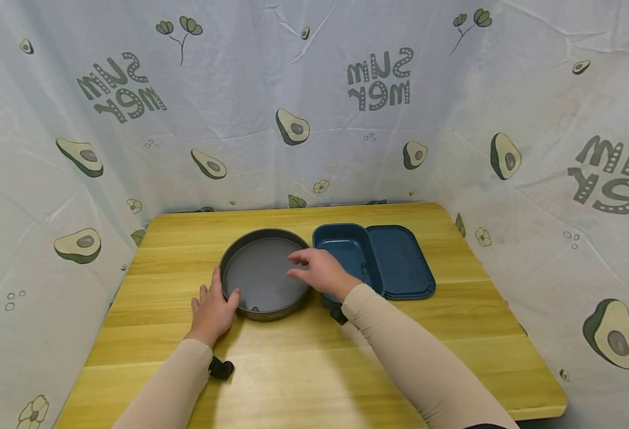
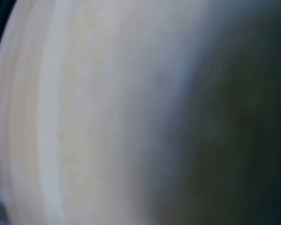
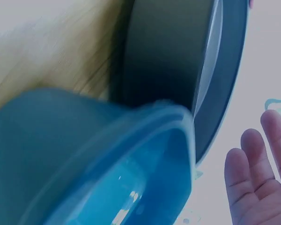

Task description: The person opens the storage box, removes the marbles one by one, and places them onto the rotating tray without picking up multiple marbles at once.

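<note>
A round, dark grey cake pan [image 1: 266, 271] with a low wall lies on the wooden table. My left hand [image 1: 211, 313] is at the pan's left side, fingers spread and mostly straight, thumb right at the near rim. Over the pan's right rim hovers my right hand [image 1: 322, 272], palm turned to the left, fingers extended and nothing held. In the right wrist view its fingers [image 3: 253, 164] show apart from the pan's wall [image 3: 164, 51]. A blue rectangular box [image 1: 343, 244] stands right of the pan, partly covered by the right hand. The left wrist view is blurred.
A flat dark blue lid [image 1: 402, 262] lies against the box's right side. A tiny green item [image 1: 364, 269] shows inside the box, and a tiny dark mark [image 1: 255, 308] at the pan's near inner edge. A printed curtain [image 1: 250, 119] surrounds the wooden table [image 1: 304, 369].
</note>
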A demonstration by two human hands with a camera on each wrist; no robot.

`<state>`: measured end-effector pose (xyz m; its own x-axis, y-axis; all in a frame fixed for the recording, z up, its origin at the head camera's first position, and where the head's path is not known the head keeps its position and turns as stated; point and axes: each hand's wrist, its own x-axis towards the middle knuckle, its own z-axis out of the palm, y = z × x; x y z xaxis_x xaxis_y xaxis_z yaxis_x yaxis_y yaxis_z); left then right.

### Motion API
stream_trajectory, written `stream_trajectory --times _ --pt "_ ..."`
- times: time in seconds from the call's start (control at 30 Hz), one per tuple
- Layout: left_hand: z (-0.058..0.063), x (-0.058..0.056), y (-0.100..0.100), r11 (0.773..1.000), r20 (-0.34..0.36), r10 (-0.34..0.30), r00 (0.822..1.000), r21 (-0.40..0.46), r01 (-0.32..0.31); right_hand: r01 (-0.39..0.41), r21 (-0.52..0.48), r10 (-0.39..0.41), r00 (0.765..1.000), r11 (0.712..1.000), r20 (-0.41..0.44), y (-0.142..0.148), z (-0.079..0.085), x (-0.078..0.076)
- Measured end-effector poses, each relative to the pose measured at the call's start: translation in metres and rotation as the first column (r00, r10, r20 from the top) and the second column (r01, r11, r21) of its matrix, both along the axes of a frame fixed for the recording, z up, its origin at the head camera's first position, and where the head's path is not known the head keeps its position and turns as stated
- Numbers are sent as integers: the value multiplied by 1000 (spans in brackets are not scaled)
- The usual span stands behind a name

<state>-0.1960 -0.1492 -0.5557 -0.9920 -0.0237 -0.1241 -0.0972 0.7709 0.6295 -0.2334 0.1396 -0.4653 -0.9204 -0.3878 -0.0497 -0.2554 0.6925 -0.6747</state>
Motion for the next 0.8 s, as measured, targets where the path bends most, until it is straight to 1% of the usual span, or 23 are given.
stream_trajectory --times 0.2,0.47,0.8 --pt "2 1 -1 1000 6 -1 1000 -1 1 33 17 -33 999 999 7 15 -4 -2" --pt "2 1 0 1000 -1 3 1000 6 -3 52 85 -54 998 995 15 32 -11 -2" --pt "2 2 2 1000 -11 6 1000 9 -6 64 147 -75 995 987 68 44 -16 -1"
